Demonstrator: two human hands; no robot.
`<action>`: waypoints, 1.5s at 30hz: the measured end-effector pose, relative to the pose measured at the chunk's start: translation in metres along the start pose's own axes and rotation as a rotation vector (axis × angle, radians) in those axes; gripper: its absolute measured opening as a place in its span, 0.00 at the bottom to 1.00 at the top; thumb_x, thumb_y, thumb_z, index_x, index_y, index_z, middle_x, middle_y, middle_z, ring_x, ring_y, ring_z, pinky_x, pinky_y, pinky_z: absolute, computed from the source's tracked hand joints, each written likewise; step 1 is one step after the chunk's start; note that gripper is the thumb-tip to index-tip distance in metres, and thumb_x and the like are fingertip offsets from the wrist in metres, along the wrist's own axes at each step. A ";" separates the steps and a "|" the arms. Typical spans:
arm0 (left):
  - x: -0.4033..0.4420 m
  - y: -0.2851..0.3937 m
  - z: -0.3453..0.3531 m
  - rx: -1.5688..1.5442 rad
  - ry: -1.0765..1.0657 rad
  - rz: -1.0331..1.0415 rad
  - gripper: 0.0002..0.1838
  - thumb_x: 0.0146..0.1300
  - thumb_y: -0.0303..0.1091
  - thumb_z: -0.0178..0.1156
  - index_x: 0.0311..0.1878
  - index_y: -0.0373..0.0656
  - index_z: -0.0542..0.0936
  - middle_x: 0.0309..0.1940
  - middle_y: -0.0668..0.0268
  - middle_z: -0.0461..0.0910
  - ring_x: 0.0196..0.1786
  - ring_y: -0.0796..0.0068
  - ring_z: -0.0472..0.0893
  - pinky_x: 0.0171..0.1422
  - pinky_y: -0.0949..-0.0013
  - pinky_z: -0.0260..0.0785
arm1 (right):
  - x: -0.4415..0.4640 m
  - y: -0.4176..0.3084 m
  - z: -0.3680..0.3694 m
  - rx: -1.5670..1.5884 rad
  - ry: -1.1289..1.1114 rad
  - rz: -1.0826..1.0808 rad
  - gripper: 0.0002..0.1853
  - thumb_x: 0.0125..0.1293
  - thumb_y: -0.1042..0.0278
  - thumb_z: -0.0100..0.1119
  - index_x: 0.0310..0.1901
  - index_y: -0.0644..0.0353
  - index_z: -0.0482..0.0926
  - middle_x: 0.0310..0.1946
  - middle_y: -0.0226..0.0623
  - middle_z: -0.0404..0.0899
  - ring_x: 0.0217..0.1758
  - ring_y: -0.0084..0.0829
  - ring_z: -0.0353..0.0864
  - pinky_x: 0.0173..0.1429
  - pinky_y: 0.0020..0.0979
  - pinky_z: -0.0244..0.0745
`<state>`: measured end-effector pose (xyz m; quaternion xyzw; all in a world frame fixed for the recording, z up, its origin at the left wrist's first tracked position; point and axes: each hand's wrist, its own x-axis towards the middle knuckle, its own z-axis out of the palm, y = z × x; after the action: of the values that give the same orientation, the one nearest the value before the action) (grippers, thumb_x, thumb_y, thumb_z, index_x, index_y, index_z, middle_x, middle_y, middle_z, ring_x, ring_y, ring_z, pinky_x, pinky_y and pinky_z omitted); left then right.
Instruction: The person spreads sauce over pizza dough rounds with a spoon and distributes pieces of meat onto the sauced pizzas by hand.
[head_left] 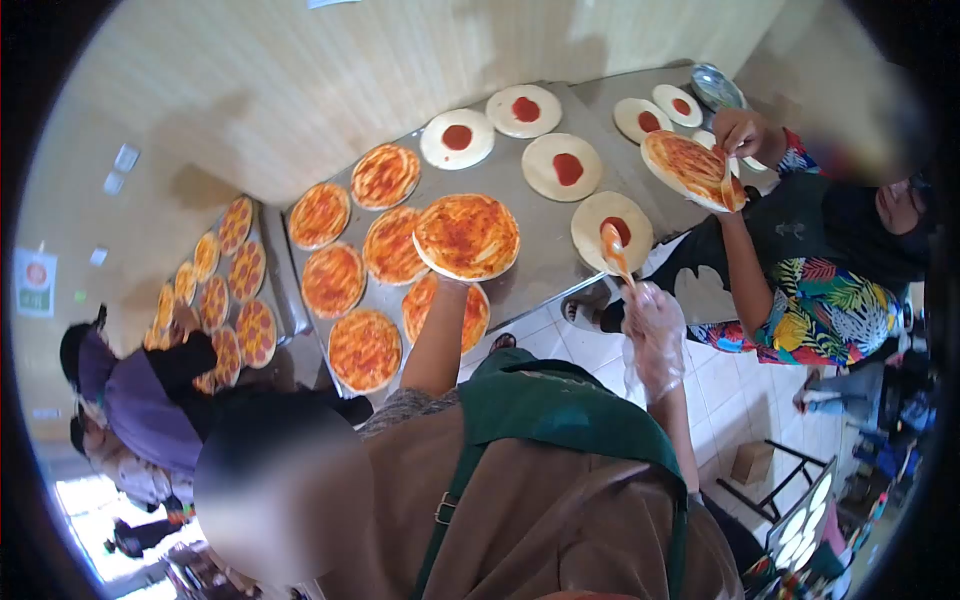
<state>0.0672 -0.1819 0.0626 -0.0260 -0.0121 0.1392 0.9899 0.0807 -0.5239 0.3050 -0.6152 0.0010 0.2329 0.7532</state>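
Note:
My left hand [452, 288], mostly hidden, supports a sauce-covered round dough base [466, 237] from below, above the metal table [500, 210]. In a clear plastic glove, my right hand [655, 315] grips a spoon [621, 262]. The spoon's sauce-coated bowl is over the red sauce on a pale dough round [592, 246] near the table's front edge. Behind it are more pale rounds with a central sauce spot, including one dough round [541, 173]. Several sauce-covered bases lie left of and under the held one, including a red base [364, 350].
At right, a co-worker [800, 290] holds a sauced base [685, 168] and a spoon. A metal bowl [717, 88] sits at the table's far right. Another person [150, 400] reaches toward topped pizzas [247, 270] at left. A black metal frame [770, 490] stands on the tiled floor.

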 end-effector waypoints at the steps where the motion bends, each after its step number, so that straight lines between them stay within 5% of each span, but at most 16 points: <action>1: 0.011 0.002 -0.008 0.019 0.022 -0.017 0.39 0.69 0.68 0.45 0.72 0.48 0.69 0.70 0.53 0.70 0.72 0.46 0.70 0.75 0.34 0.61 | -0.007 -0.001 -0.006 -0.012 0.056 -0.019 0.16 0.73 0.55 0.60 0.40 0.62 0.81 0.23 0.19 0.66 0.23 0.13 0.59 0.28 0.19 0.54; 6: 0.045 -0.011 -0.026 0.216 0.346 0.025 0.37 0.72 0.64 0.42 0.72 0.46 0.68 0.70 0.52 0.71 0.71 0.47 0.70 0.74 0.37 0.64 | -0.034 0.004 -0.022 0.043 0.263 -0.046 0.17 0.73 0.53 0.62 0.43 0.62 0.78 0.22 0.18 0.63 0.23 0.13 0.57 0.28 0.19 0.54; 17: 0.035 -0.031 -0.090 0.882 0.152 -0.409 0.37 0.73 0.64 0.39 0.73 0.44 0.67 0.70 0.53 0.71 0.71 0.49 0.70 0.73 0.38 0.65 | -0.056 0.016 -0.001 0.015 0.512 -0.081 0.15 0.76 0.57 0.57 0.41 0.64 0.79 0.20 0.19 0.63 0.21 0.13 0.55 0.27 0.20 0.51; 20: 0.040 -0.004 -0.104 1.077 0.365 -0.292 0.40 0.75 0.65 0.34 0.73 0.41 0.66 0.66 0.55 0.75 0.67 0.54 0.75 0.70 0.41 0.66 | -0.061 0.017 0.000 0.015 0.532 -0.073 0.16 0.76 0.57 0.57 0.41 0.64 0.79 0.19 0.19 0.62 0.21 0.13 0.55 0.26 0.20 0.50; 26: 0.059 0.039 -0.030 1.018 0.625 -0.620 0.53 0.67 0.79 0.23 0.76 0.42 0.62 0.70 0.52 0.70 0.66 0.57 0.74 0.73 0.51 0.57 | -0.070 0.033 -0.010 0.003 0.548 -0.079 0.17 0.76 0.55 0.57 0.41 0.65 0.79 0.18 0.19 0.62 0.20 0.13 0.55 0.24 0.20 0.50; 34: 0.060 0.025 -0.013 1.505 0.783 -0.619 0.58 0.64 0.83 0.21 0.77 0.38 0.60 0.73 0.44 0.64 0.73 0.48 0.67 0.74 0.48 0.55 | -0.091 0.026 -0.054 -0.034 0.521 -0.092 0.17 0.76 0.55 0.58 0.43 0.64 0.79 0.20 0.18 0.61 0.21 0.12 0.55 0.26 0.19 0.50; 40: 0.061 0.024 -0.073 2.307 0.559 -0.100 0.40 0.76 0.64 0.36 0.64 0.32 0.74 0.63 0.43 0.75 0.67 0.43 0.73 0.71 0.51 0.63 | -0.145 0.023 -0.132 -0.035 0.586 -0.065 0.13 0.77 0.60 0.55 0.41 0.62 0.79 0.21 0.18 0.62 0.22 0.12 0.57 0.26 0.19 0.52; 41: 0.023 -0.038 -0.017 2.240 0.465 0.291 0.33 0.77 0.58 0.42 0.61 0.34 0.76 0.61 0.45 0.77 0.65 0.44 0.74 0.68 0.51 0.65 | -0.160 0.025 -0.154 -0.070 0.584 -0.071 0.12 0.76 0.61 0.56 0.41 0.62 0.79 0.21 0.18 0.64 0.23 0.13 0.59 0.27 0.20 0.53; 45: -0.035 -0.181 -0.013 1.926 0.076 0.535 0.20 0.77 0.42 0.52 0.60 0.34 0.74 0.52 0.52 0.79 0.59 0.59 0.78 0.68 0.61 0.66 | -0.228 0.040 -0.234 -0.005 0.624 -0.118 0.12 0.74 0.60 0.58 0.39 0.60 0.81 0.20 0.19 0.65 0.22 0.14 0.61 0.26 0.20 0.55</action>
<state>0.0832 -0.3657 0.0592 0.7809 0.1437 0.3071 0.5246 -0.0697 -0.8157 0.2769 -0.6579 0.1956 -0.0112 0.7271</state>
